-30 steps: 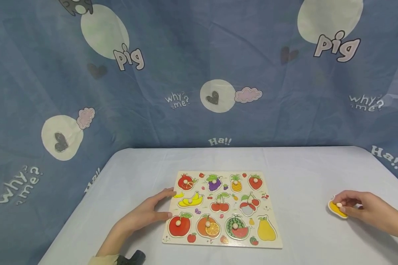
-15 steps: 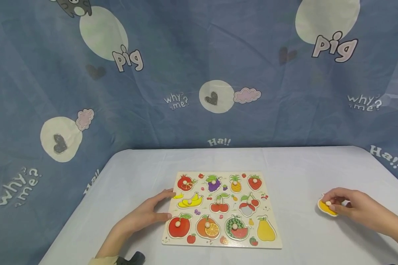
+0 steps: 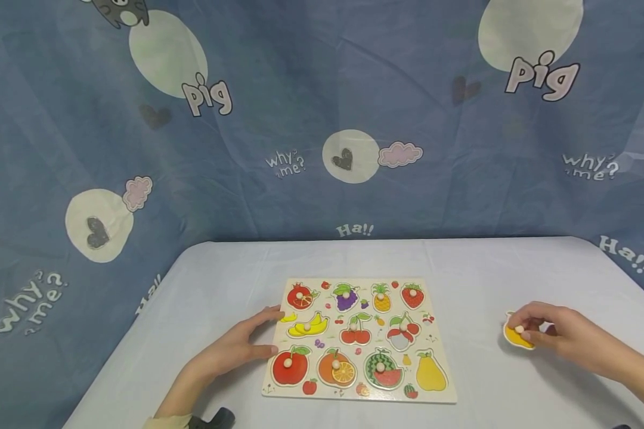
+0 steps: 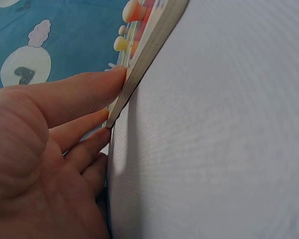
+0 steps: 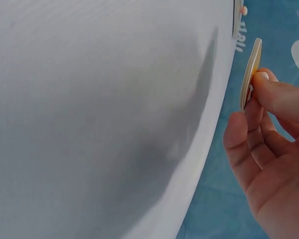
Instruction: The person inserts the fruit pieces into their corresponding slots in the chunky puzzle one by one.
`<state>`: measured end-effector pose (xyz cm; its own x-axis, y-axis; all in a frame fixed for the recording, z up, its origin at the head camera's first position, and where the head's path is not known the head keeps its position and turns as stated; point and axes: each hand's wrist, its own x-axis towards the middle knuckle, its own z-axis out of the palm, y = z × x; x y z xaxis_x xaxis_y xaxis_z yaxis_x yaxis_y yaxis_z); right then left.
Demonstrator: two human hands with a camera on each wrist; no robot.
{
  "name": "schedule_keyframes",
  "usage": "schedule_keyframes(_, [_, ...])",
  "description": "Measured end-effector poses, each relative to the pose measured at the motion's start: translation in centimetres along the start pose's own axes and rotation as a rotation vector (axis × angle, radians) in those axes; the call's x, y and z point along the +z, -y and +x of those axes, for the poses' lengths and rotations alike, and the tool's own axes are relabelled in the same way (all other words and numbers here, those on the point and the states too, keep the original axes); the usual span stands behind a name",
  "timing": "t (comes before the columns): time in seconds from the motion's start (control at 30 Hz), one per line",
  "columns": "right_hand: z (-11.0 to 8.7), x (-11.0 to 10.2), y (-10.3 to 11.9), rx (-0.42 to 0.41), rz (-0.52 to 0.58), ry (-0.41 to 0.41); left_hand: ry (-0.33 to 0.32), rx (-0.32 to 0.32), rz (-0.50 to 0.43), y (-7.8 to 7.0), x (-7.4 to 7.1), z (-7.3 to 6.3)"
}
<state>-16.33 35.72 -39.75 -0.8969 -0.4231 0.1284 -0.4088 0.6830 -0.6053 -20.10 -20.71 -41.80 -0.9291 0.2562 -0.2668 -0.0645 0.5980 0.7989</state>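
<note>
My right hand (image 3: pixel 560 329) pinches a yellow puzzle piece (image 3: pixel 517 338) by its small pale knob, to the right of the board. In the right wrist view the piece (image 5: pixel 251 74) is seen edge-on, held apart from the white surface. A wooden fruit puzzle board (image 3: pixel 358 387) lies on the table. My left hand (image 3: pixel 233 345) touches its left edge with thumb and fingertips, fingers fairly straight. The left wrist view shows the thumb (image 4: pixel 89 92) against the board's side (image 4: pixel 147 55). The pear shape (image 3: pixel 431 370) at lower right shows no knob, unlike most other fruits.
A white cloth-covered table (image 3: pixel 494 280) spreads around the board. Behind and beside it hangs a blue printed curtain (image 3: pixel 279 196). A dark strap and device (image 3: pixel 217 419) sit on the left wrist.
My right hand has moved leftward with the yellow piece, closer to the board. The left hand and the board stay in place.
</note>
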Motion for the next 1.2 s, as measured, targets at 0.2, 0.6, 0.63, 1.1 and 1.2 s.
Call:
schedule_keyframes(0.2, [0.5, 0.3, 0.7, 0.005, -0.011, 0.015, 0.009, 0.009, -0.003, 0.0, -0.1, -0.1])
schedule_keyframes(0.6, [1.4, 1.1, 1.8, -0.032, 0.025, 0.05, 0.013, 0.009, -0.012, 0.0, -0.1, -0.2])
schedule_keyframes(0.63, [1.5, 1.1, 2.0, -0.032, 0.028, 0.057, 0.012, 0.009, -0.013, 0.0, -0.1, -0.2])
schedule_keyframes(1.1, [2.3, 1.9, 3.0, -0.087, 0.061, 0.059, 0.015, 0.026, -0.013, 0.1, -0.1, -0.3])
schedule_keyframes(1.2, [2.4, 2.0, 3.2, -0.101, 0.058, 0.054, 0.014, 0.026, -0.015, 0.1, -0.1, -0.2])
